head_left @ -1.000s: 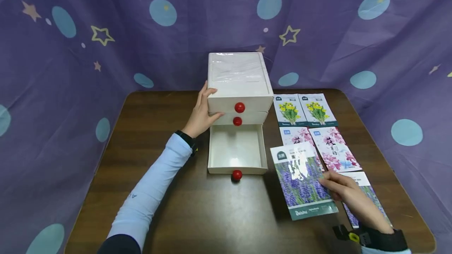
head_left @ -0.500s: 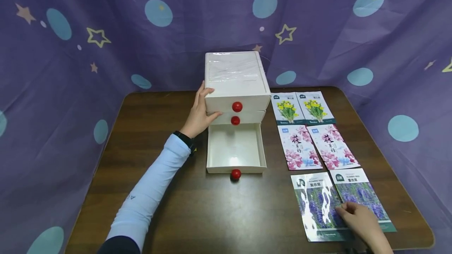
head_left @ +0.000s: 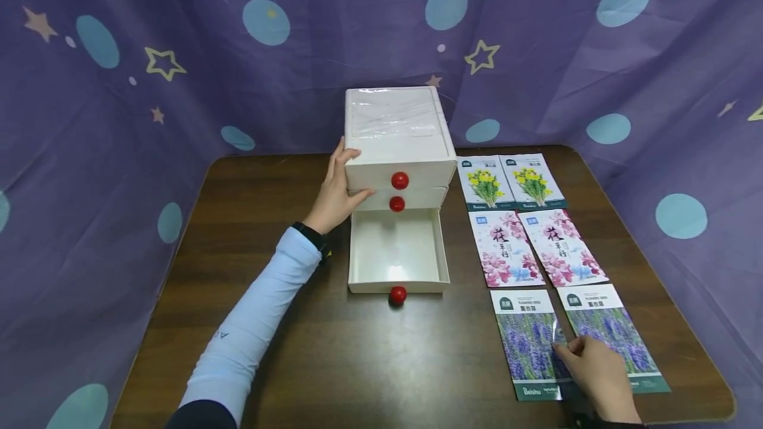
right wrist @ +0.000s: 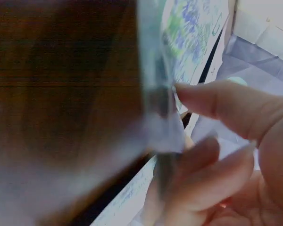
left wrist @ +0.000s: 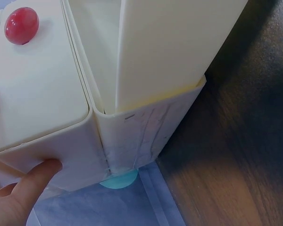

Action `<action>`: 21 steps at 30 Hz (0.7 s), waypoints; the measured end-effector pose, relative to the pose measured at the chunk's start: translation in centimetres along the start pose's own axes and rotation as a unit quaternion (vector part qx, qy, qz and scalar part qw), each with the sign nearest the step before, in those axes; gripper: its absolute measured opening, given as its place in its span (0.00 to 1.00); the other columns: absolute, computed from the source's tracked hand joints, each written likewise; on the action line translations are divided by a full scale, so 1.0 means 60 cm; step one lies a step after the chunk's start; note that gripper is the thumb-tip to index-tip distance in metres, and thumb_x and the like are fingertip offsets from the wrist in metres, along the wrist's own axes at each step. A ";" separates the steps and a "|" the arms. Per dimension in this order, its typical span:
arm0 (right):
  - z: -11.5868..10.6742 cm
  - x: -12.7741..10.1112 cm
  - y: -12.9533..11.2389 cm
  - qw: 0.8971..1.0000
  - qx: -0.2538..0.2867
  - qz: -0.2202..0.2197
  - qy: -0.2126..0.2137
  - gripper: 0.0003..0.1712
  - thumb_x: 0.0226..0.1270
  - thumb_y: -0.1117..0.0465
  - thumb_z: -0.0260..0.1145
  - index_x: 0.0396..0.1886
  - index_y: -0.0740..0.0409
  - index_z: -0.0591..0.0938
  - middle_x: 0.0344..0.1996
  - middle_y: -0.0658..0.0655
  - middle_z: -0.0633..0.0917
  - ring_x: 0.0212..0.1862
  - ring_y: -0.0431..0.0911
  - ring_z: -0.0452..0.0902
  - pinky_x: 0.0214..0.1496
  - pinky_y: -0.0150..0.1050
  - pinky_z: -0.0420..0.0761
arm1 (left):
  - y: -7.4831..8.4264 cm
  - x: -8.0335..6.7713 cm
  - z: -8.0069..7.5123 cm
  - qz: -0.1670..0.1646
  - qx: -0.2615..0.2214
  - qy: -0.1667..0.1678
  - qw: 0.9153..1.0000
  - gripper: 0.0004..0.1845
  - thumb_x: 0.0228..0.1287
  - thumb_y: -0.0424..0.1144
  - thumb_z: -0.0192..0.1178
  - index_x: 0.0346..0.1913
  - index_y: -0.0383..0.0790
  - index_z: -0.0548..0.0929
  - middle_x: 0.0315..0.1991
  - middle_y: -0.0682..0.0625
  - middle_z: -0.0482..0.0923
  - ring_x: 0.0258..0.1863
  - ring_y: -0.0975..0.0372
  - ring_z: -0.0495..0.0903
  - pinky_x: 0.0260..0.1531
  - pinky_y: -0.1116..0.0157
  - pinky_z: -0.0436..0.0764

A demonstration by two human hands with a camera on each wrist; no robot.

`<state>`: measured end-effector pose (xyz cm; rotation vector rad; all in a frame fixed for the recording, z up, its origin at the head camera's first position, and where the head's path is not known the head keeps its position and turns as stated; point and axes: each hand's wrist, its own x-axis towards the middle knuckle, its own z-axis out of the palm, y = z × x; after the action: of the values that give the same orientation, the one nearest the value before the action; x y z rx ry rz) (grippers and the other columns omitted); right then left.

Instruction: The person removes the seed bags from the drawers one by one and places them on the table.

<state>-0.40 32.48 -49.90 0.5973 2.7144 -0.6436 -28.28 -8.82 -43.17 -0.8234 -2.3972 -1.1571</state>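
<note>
A white three-drawer cabinet [head_left: 396, 131] with red knobs stands mid-table. Its bottom drawer [head_left: 398, 281] is pulled out and holds nothing. My left hand [head_left: 336, 194] presses flat against the cabinet's left side, thumb across the front corner. The left wrist view shows that corner [left wrist: 146, 132], a red knob [left wrist: 21, 24] and a fingertip [left wrist: 33, 181] on it. At the front right, my right hand [head_left: 596, 369] pinches the right edge of a lavender seed packet [head_left: 527, 343] lying on the table. In the blurred right wrist view, thumb and fingers [right wrist: 217, 141] nip the packet's edge [right wrist: 155, 94].
A second lavender packet [head_left: 608, 330] lies just right of the held one. Behind them lie two pink-flower packets [head_left: 505, 247] and two yellow-flower packets [head_left: 484, 183] in rows beside the cabinet. The brown table [head_left: 381, 363] is walled by purple starred cloth [head_left: 179, 51].
My right hand brought the lavender packet back from near the open drawer and laid it in the front row; it still pinches the edge. The left hand has stayed put.
</note>
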 end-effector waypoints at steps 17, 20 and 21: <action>0.053 -0.025 -0.205 0.961 0.134 -0.208 0.126 0.07 0.58 0.59 0.68 0.26 0.57 0.81 0.15 0.46 0.76 0.17 0.37 0.67 0.21 0.33 0.68 | -0.001 -0.003 -0.003 -0.008 -0.001 -0.007 1.000 0.45 0.49 0.36 0.71 0.63 0.53 0.50 0.72 0.44 0.36 0.68 0.49 0.50 0.56 0.50 0.68; 0.091 -0.028 -0.260 0.953 0.200 -0.218 0.060 0.08 0.60 0.56 0.67 0.31 0.57 0.84 0.17 0.44 0.81 0.17 0.35 0.72 0.24 0.32 0.72 | 0.000 -0.002 -0.002 -0.011 0.000 -0.010 1.000 0.45 0.49 0.37 0.71 0.63 0.54 0.50 0.72 0.44 0.36 0.68 0.49 0.51 0.56 0.51 0.68; 0.103 -0.028 -0.276 0.952 0.213 -0.216 0.044 0.11 0.60 0.54 0.67 0.33 0.58 0.84 0.18 0.45 0.82 0.17 0.35 0.73 0.26 0.32 0.73 | 0.000 -0.002 -0.003 -0.010 -0.002 -0.010 1.000 0.45 0.49 0.36 0.71 0.63 0.54 0.50 0.72 0.44 0.36 0.68 0.49 0.50 0.56 0.51 0.68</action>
<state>-5.37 15.46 -48.64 0.1069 2.8207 -1.3624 -28.19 -8.97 -43.11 -0.8186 -2.4245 -1.1664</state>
